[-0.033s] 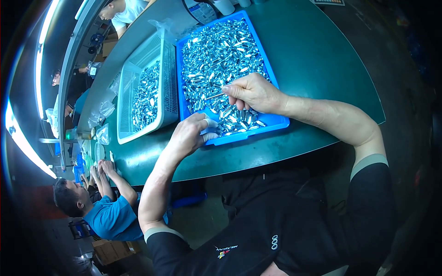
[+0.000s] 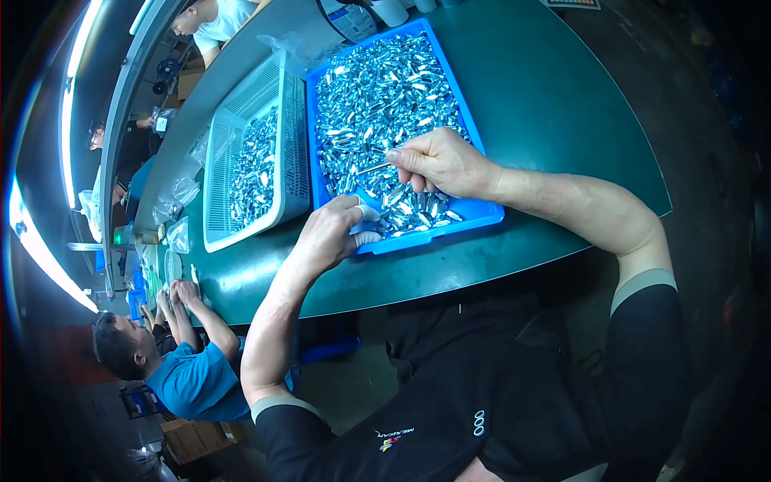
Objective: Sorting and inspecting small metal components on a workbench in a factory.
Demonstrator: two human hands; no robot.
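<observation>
Between thumb and fingers, my right hand [image 2: 446, 163] pinches a thin metal rod [image 2: 373, 169] that points left over a blue tray [image 2: 434, 235]. Small shiny metal pieces [image 2: 385, 88] fill most of this tray. At its near left corner is my left hand [image 2: 325, 234], with white coverings on some fingertips. Its fingers are curled beside the pieces, and what they hold, if anything, is hidden. A patch of bare blue tray bottom shows just beyond the left fingers.
Left of the tray stands a pale plastic basket [image 2: 294, 153] with more metal pieces [image 2: 255, 177]. Both rest on a green table [image 2: 546, 96]. Clear plastic bags [image 2: 178, 197] lie farther left. A person in a blue shirt [image 2: 197, 377] sits at my left; others work across the table.
</observation>
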